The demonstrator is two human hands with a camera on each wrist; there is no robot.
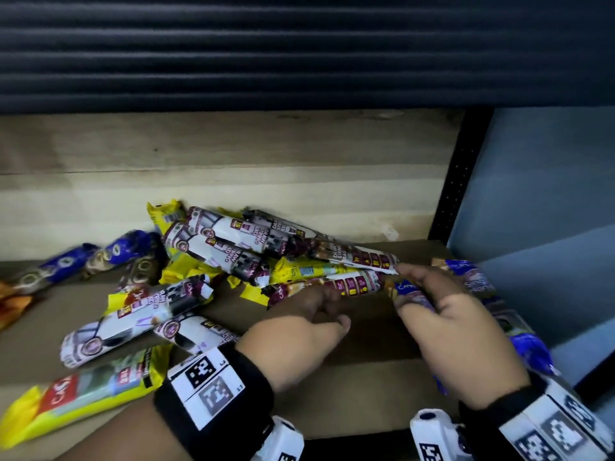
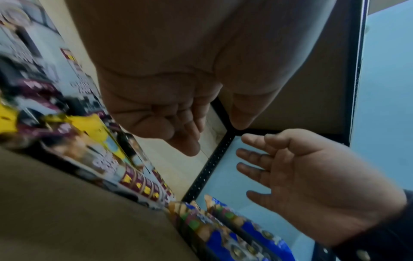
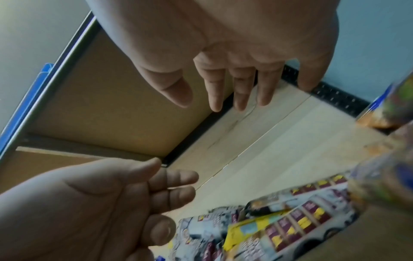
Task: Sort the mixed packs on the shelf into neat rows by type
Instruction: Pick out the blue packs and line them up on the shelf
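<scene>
A jumbled pile of white-and-maroon drawstring-bag rolls (image 1: 233,241) and yellow packs (image 1: 299,269) lies mid-shelf. Another yellow pack (image 1: 83,394) sits at the front left. Blue packs (image 1: 66,264) lie at the left, and more blue packs (image 1: 529,347) (image 2: 241,234) line the shelf's right end. My left hand (image 1: 329,311) (image 2: 214,137) (image 3: 176,194) hovers just in front of the pile, fingers loosely curled and empty. My right hand (image 1: 406,291) (image 2: 245,169) (image 3: 212,104) reaches over the right blue packs with straight, spread fingers, holding nothing; its index tip is near a roll's end.
The brown shelf board (image 1: 349,387) shows bare in front of my hands. A black perforated upright (image 1: 456,181) bounds the shelf on the right, with a pale blue wall beyond. An orange pack (image 1: 10,304) lies at the far left edge. A wooden back panel stands behind the pile.
</scene>
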